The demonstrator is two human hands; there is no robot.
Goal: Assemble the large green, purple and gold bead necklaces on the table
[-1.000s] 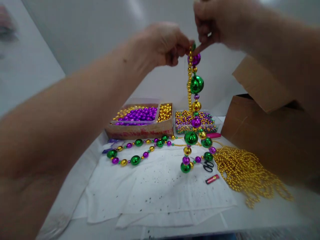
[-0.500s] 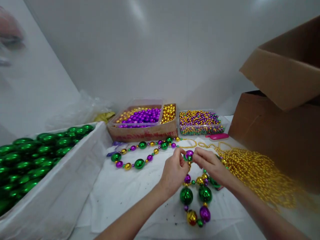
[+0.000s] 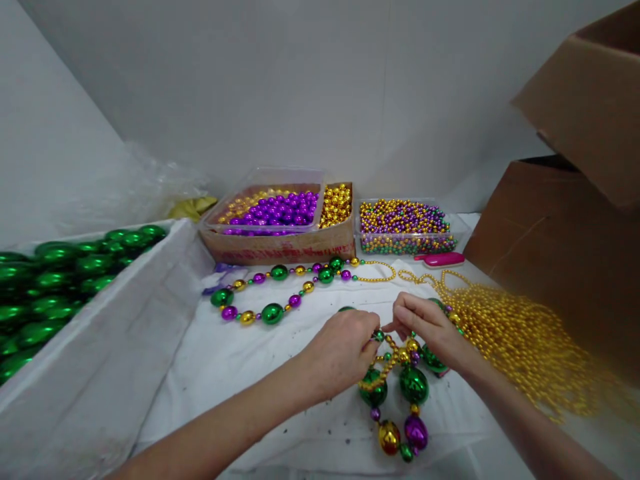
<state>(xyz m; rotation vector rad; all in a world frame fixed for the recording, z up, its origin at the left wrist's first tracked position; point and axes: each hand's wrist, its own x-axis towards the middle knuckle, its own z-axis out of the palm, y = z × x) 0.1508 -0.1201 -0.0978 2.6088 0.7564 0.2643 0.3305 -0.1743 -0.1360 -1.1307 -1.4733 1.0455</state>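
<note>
Beads of green, gold and purple, strung into a looped strand (image 3: 414, 385), are held up toward its far end by the left hand (image 3: 350, 340), while its larger beads hang or lie over the white cloth (image 3: 225, 373) between the forearms. The left grip is closed, thumb and fingertips pinched on the strand beside a small green bead (image 3: 379, 335). The right hand (image 3: 425, 319) is brought close, fingers bent and a fingertip near the same spot; whether its grip has hold of anything cannot be told. The step in hand is judged to be fine work at that spot, and for the next move a steady left pinch and small, exact right fingertip motions seem to be called for. The cloth is spread over a pale counter (image 3: 476, 273) and flecked with dark specks. Beyond the hands, another beaded strand (image 3: 273, 313) is laid out, backed by a cardboard tray (image 3: 280, 251) and a clear container (image 3: 405, 245) of small beads. Gold chains (image 3: 515, 340) are heaped before a brown carton (image 3: 520, 227) on the right; green ornaments (image 3: 50, 280) are held in a white crate (image 3: 125, 327) on the left, and the space is closed off by a plain grey wall (image 3: 300, 80).
</note>
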